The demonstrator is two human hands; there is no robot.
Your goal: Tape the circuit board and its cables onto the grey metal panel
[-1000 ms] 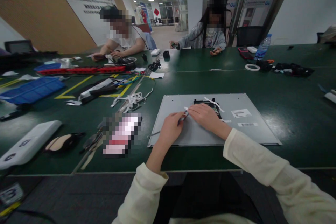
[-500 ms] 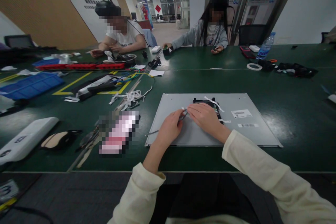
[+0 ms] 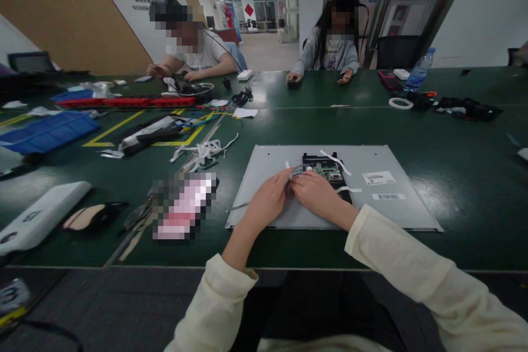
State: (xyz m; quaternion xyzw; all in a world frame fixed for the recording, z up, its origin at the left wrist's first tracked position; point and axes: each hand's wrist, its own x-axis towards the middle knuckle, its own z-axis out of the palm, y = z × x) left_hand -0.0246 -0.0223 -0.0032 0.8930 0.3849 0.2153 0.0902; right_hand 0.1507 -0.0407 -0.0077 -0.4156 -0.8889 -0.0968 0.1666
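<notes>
A flat grey metal panel [image 3: 371, 206] lies on the table before me. On its middle sits a green circuit board [image 3: 325, 169] in a black frame, with white tape strips [image 3: 335, 160] across it. A thin grey cable [image 3: 239, 207] runs from the panel's left edge, passes beneath my left hand [image 3: 268, 198] and comes out near the board. My left hand is closed over this cable, thumb hidden. Close against it, my right hand [image 3: 315, 192] pinches the cable beside the board's left edge; its fingertips are partly hidden.
Left of the panel lie a blurred-out phone [image 3: 185, 206], tangled white strips [image 3: 206, 153], a beige-and-black mouse [image 3: 93, 217] and a white device [image 3: 45, 214]. Farther off stand a blue basket [image 3: 49, 132] and a water bottle [image 3: 421, 71]. Two people sit across the table.
My right hand has shifted down and left, uncovering more of the circuit board. My left hand has moved slightly right. Across the table, one person's hand has drawn a dark object closer to their body.
</notes>
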